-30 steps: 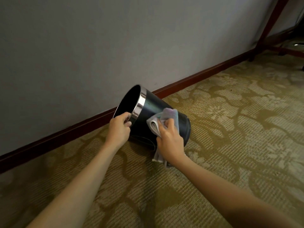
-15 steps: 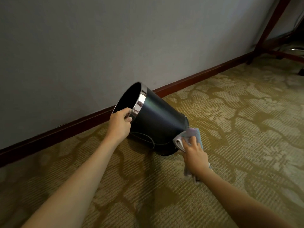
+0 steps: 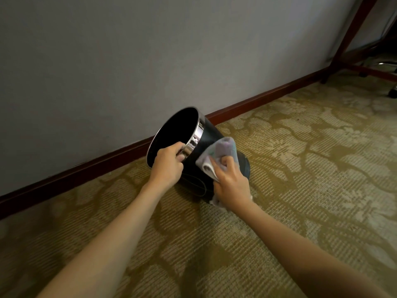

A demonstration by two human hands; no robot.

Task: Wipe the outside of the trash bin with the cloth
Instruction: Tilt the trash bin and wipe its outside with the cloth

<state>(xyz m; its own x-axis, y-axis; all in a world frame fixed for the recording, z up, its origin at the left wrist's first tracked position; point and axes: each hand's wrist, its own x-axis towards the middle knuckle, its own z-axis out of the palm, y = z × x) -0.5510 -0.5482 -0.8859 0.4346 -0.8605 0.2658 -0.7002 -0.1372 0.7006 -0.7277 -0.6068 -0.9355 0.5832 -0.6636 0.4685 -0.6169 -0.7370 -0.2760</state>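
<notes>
A black trash bin (image 3: 209,136) with a shiny metal rim band is tipped over on the carpet, its mouth facing up and to the left. My left hand (image 3: 168,166) grips the near edge of the rim. My right hand (image 3: 231,186) presses a pale grey cloth (image 3: 221,152) flat against the bin's side, midway along its body. The cloth hides much of the bin's upper side, and a loose end of it hangs below my palm. The bin's base rests on the floor to the right.
A grey wall (image 3: 150,61) with a dark red baseboard (image 3: 257,102) runs just behind the bin. A patterned olive carpet (image 3: 311,168) spreads right and toward me. At the top right stand a red-brown furniture leg (image 3: 352,33) and a chair caster (image 3: 392,92).
My right hand with the cloth has come back from the bin's base up onto the middle of its side. The bin is tipped slightly more upright; my left hand keeps its hold on the rim.
</notes>
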